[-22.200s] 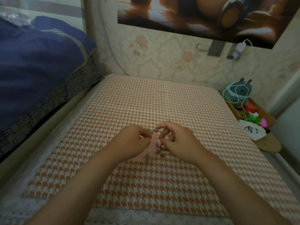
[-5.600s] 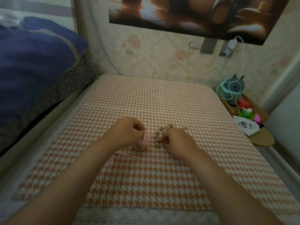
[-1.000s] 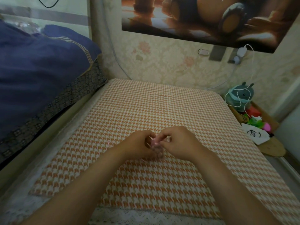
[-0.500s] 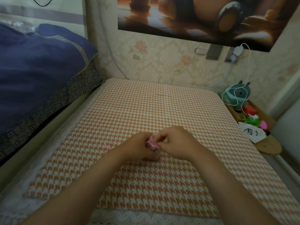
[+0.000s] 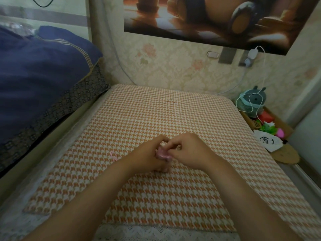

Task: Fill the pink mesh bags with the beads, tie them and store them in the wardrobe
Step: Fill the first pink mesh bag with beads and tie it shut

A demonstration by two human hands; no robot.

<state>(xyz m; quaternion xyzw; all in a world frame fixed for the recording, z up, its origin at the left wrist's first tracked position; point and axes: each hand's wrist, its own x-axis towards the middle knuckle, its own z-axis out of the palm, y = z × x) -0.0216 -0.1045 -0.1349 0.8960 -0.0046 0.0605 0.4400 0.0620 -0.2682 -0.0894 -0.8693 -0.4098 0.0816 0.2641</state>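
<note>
Pink mesh bag (image 5: 162,153) pinched at its neck

Your left hand (image 5: 147,153) and right hand (image 5: 189,150) hold it with curled fingers on the houndstooth-covered surface (image 5: 156,110) (no loose beads visible). If you loosen your pinch before knotting, the neck could reopen and spill beads.

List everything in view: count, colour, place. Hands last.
pink mesh bag: one, pink, between both hands on the cloth
pink strip: one, pink, on the cloth left of the left hand
houndstooth cloth: one, orange and white, under the hands
quilt: one, dark blue, far left
poster: one, brown, on the wall
charger: one, white, at the wall socket
plush toy: one, teal, right of the cloth
left hand: pinches the bag
right hand: pinches the bag
</note>
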